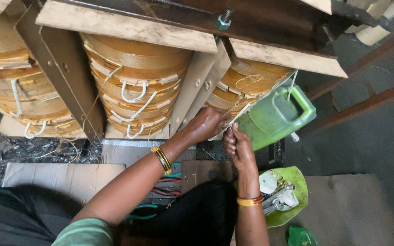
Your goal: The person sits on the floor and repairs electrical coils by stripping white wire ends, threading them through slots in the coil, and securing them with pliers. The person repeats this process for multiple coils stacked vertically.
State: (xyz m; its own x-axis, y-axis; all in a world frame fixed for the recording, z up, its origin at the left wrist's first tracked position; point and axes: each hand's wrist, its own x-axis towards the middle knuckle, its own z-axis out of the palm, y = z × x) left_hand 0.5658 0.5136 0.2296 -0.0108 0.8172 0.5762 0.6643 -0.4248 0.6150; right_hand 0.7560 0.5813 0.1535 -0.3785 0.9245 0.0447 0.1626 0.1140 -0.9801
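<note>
Hands meet at the foot of the right-hand coil, a stack of paper-wrapped, amber-varnished windings clamped between pale wooden boards. Our left hand curls shut against the coil's lower edge, and our right hand pinches a thin white cord between closed fingertips; we think both hold the same cord, though it is too fine to tell. A translucent green plastic jug leans just right of the hands, its base hidden. A green dish of tools sits near our right wrist. Flat cardboard lies open beyond.
</note>
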